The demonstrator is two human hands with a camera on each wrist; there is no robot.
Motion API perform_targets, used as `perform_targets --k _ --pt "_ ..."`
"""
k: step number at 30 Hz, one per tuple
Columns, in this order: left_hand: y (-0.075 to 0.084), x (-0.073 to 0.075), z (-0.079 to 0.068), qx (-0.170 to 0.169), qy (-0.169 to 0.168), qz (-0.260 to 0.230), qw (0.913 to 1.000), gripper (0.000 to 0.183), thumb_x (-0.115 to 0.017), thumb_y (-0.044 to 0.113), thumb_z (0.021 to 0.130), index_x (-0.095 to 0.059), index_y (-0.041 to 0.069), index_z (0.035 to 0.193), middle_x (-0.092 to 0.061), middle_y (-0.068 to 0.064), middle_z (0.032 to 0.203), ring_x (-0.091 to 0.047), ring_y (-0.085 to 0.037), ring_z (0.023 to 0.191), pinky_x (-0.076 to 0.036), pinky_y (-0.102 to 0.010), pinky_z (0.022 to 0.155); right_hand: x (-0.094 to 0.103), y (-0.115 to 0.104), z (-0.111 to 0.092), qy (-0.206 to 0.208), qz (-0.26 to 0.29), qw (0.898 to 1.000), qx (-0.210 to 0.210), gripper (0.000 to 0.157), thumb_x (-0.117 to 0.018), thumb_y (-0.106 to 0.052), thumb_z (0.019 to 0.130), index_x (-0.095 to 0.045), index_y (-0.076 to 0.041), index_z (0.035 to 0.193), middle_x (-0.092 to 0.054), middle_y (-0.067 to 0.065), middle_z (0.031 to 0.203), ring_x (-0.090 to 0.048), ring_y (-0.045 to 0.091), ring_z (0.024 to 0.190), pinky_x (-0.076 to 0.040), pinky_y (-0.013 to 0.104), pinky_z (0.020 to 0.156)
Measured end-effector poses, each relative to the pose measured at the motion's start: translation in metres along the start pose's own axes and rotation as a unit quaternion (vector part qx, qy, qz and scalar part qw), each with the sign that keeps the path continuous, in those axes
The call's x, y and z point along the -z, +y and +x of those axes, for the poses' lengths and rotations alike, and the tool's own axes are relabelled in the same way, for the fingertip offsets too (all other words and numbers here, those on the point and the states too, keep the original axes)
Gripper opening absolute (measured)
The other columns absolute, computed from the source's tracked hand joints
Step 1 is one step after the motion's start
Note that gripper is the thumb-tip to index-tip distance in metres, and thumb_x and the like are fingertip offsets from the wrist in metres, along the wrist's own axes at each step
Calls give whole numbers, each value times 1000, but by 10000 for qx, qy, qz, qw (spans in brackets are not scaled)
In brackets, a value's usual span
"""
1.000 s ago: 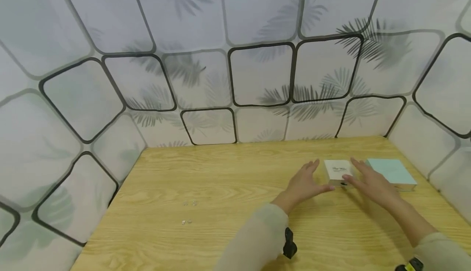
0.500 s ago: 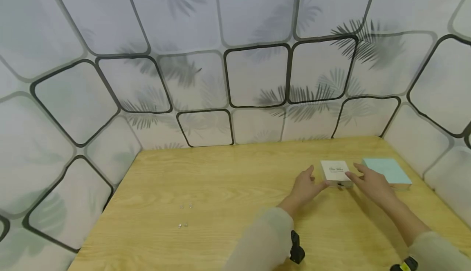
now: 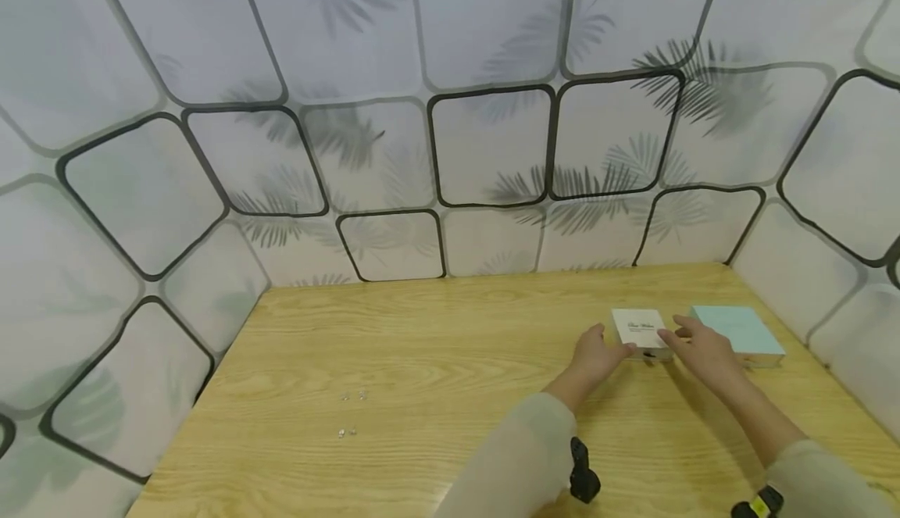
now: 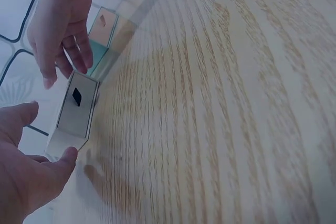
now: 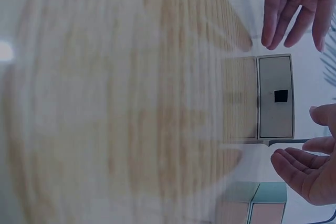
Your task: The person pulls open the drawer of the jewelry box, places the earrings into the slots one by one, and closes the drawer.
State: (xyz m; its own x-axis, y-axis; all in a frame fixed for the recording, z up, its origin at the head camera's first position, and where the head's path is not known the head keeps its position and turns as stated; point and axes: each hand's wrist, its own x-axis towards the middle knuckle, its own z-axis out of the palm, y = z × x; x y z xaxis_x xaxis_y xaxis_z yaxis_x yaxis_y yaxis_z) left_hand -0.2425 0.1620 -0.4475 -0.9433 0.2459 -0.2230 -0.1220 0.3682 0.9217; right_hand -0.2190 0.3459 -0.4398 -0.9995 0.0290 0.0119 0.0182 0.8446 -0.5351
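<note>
A small white box (image 3: 638, 327) with dark lettering on top and a black tab on its front lies on the wooden table, toward the back right. My left hand (image 3: 594, 355) is at its left side, thumb by the front corner. On the other side is my right hand (image 3: 706, 355), its fingertips near the right edge. In the right wrist view both hands flank the box (image 5: 276, 98) with fingers loosely bent, and gaps show between fingertips and box. Whether the left thumb touches the box is hard to tell.
A light teal box (image 3: 738, 330) lies just right of the white one, partly behind my right hand. Several tiny clear pieces (image 3: 348, 415) lie on the table's left half, too small to name. A patterned curtain (image 3: 492, 143) borders the table at back and sides.
Both hands have drawn in closer around the white box, the left moving right toward its front corner. The head view has shifted slightly. The box itself looks unmoved.
</note>
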Motion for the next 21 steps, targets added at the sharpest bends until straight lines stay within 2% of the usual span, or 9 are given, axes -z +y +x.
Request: perform_targets --k 6,10,13,17,21 --pt "3 -4 1 69 -192 -217 9996 63 -66 34 88 -42 8 141 -49 -9 138 -47 -27 127 -44 -43 100 -1 1 6 -82 209 9996 -166 70 -35 -43 101 -30 18 136 -45 43 123 -54 54 101 -50 57 73" --pt "1 -5 3 39 -278 -353 9990 60 -65 33 89 -42 10 140 -50 -9 138 -48 -26 126 -44 -42 100 -2 3 10 -95 303 9993 -183 68 -35 -42 102 -32 18 134 -45 43 123 -55 53 100 -49 59 77" --pt "-1 -5 6 89 -115 -489 9987 56 -63 30 91 -43 9 139 -52 -8 134 -50 -26 123 -45 -40 99 -2 5 13 -145 387 9990 -165 67 -35 -41 102 -34 18 133 -44 43 124 -49 57 106 -46 62 80" --pt "-2 -5 11 135 142 -706 9973 52 -63 28 91 -47 5 135 -57 -9 128 -54 -25 119 -46 -37 98 -3 9 15 -273 585 9978 -179 67 -36 -39 102 -34 20 133 -41 44 127 -45 59 110 -47 61 82" --pt "-5 -9 14 154 237 -1181 9926 47 -62 24 92 -51 2 132 -60 -10 123 -56 -25 116 -46 -36 98 -5 14 15 -428 956 9942 -227 67 -39 -37 101 -31 21 134 -39 45 128 -56 50 102 -53 51 80"
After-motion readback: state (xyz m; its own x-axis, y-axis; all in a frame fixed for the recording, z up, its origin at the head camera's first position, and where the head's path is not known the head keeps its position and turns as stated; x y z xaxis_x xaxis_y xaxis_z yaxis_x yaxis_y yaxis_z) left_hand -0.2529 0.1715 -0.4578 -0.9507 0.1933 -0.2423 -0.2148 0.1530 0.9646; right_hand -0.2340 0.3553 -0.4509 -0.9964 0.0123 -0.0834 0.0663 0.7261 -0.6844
